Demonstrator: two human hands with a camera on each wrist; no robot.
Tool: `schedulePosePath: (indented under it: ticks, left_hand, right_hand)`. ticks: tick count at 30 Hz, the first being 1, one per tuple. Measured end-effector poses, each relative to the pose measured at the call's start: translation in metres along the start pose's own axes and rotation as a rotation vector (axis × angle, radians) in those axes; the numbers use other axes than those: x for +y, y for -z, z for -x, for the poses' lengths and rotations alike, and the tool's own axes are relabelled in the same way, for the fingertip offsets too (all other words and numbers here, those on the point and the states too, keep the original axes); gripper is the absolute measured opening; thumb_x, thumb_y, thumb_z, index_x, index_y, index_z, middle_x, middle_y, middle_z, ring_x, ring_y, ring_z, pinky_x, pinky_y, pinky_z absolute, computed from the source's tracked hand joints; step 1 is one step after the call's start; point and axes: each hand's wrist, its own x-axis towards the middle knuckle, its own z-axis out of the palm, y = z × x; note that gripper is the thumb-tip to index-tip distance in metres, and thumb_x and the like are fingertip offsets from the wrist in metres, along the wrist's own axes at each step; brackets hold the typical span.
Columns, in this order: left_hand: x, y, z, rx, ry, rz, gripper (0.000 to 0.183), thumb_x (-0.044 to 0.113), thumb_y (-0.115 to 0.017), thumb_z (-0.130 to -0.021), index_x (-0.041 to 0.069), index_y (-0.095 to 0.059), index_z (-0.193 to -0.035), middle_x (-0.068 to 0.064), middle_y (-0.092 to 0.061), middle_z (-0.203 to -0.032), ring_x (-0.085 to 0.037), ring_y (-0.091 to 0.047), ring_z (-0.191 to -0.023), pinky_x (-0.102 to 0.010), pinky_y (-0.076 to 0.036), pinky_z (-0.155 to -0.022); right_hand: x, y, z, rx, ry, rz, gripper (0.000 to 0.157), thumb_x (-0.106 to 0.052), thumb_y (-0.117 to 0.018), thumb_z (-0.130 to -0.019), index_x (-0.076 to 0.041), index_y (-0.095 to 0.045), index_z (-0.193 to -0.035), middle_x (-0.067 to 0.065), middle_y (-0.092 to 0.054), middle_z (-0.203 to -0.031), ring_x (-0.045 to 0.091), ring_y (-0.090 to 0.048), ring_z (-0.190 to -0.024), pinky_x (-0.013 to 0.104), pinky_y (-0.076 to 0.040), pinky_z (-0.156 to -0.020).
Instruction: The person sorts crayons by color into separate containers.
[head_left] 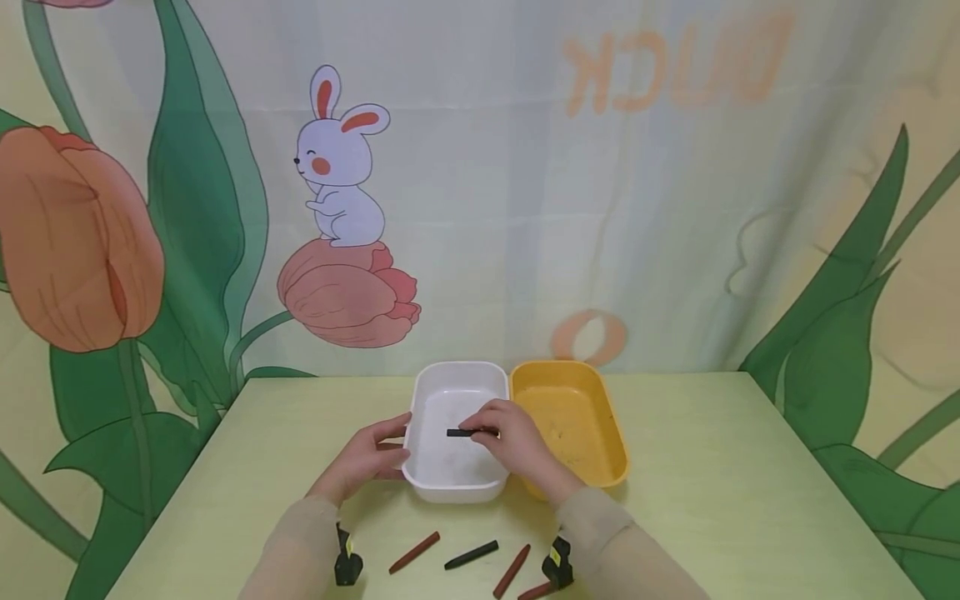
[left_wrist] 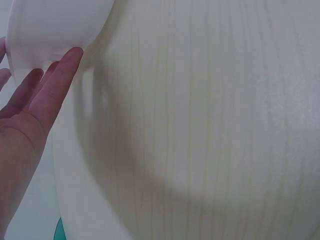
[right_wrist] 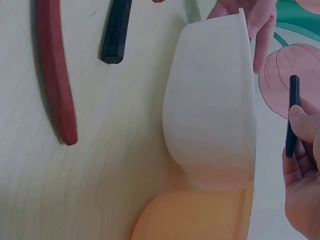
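Note:
My right hand pinches a black crayon between thumb and fingers, above the white basin. The crayon lies roughly level in the head view, apart from the basin's floor. At the basin's left side, my left hand touches the wall near the rim. Its fingers look mostly straight against the white plastic in the left wrist view. On the table in front lie another black crayon and red-brown crayons, one partly hidden by the right wrist's camera mount.
A yellow basin stands against the white one's right side, partly covered by my right forearm. The pale wood-grain table extends to both sides. Behind it hangs a printed curtain with tulips and a rabbit.

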Motion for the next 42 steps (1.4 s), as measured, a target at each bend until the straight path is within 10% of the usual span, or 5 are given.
schedulePosePath:
  ticks: [42]
  left_hand:
    - [0.001,-0.001,-0.001,-0.005,0.006,-0.003,0.064,0.002,-0.065,-0.091,0.006,-0.040,-0.151,-0.025,-0.047,-0.144,-0.043,-0.055,-0.121,-0.046,-0.058,-0.079]
  right_hand:
    - [0.007,-0.008,-0.024,-0.066,-0.191,-0.050,0.021,-0.011,-0.071,-0.092,-0.011,-0.075,-0.113,0.001,-0.070,-0.105,0.020,-0.063,-0.099,0.036,-0.053,-0.088]
